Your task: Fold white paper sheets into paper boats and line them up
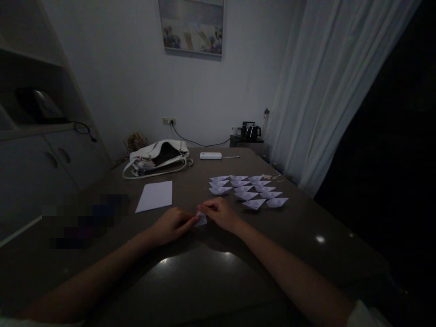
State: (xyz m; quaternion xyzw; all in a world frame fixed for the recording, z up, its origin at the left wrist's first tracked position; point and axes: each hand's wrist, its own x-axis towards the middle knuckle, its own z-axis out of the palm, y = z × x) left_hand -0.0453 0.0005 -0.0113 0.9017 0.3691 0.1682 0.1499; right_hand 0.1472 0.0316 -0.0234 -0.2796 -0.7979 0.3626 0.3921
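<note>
A small folded piece of white paper (200, 219) lies on the dark table (218, 272) between my two hands. My left hand (172, 225) pinches its left side with closed fingers. From the right, my right hand (220, 212) grips it, fingers curled over its top edge. Just beyond my right hand, several finished folded paper boats (247, 190) are laid out in rows. To the left of my hands a flat white sheet of paper (155, 196) rests on the table.
A white handbag (158, 156) and a white power bank (210, 156) with a cable sit at the table's far end. A kettle (250, 131) stands by the wall. White curtains (327, 91) hang at right, and cabinets (51, 154) stand at left.
</note>
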